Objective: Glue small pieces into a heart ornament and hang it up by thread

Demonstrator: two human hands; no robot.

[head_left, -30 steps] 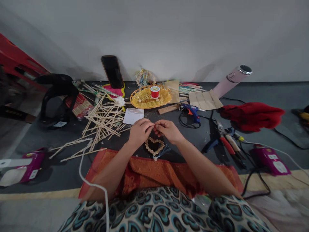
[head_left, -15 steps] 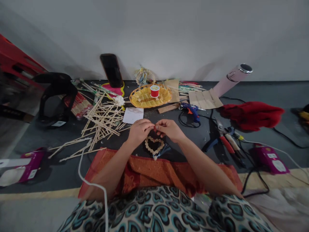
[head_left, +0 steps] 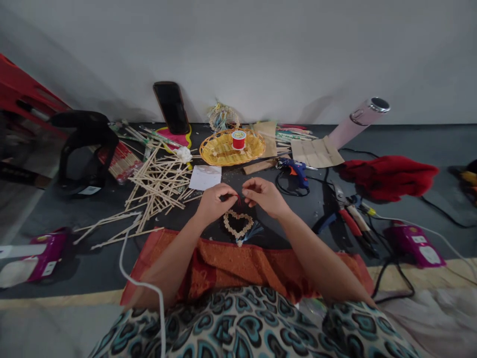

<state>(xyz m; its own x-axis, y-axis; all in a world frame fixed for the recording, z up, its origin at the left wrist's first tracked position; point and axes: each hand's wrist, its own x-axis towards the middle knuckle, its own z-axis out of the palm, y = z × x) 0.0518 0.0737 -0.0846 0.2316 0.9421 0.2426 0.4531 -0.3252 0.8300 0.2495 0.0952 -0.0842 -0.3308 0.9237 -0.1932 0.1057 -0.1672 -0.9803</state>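
Between the thumb and forefinger of my left hand [head_left: 216, 201] a short piece of red thread [head_left: 239, 200] is pinched, its loose part hanging down beside the fingertips. My right hand [head_left: 264, 196] hovers just to the right, fingers curved and slightly apart, with no thread visible in it. A small gap separates the two hands. Below them, a heart-shaped beaded ornament [head_left: 237, 232] lies on the dark table with a blue tassel [head_left: 255, 229] at its right side. A spool of red thread [head_left: 238, 141] stands in the yellow woven basket [head_left: 214, 158] beyond my hands.
Loose thin sticks [head_left: 158, 181] are heaped at left by a white paper [head_left: 205, 178]. A blue glue gun [head_left: 294, 168], pliers [head_left: 350, 219] and red cloth [head_left: 391, 176] lie at right. A phone [head_left: 172, 108] and pink flask [head_left: 358, 122] stand behind. An orange towel [head_left: 238, 263] covers the front edge.
My hands were touching fingertip to fingertip around something red. Now the right hand has drawn slightly away, and the red thread shows at my left fingertips.
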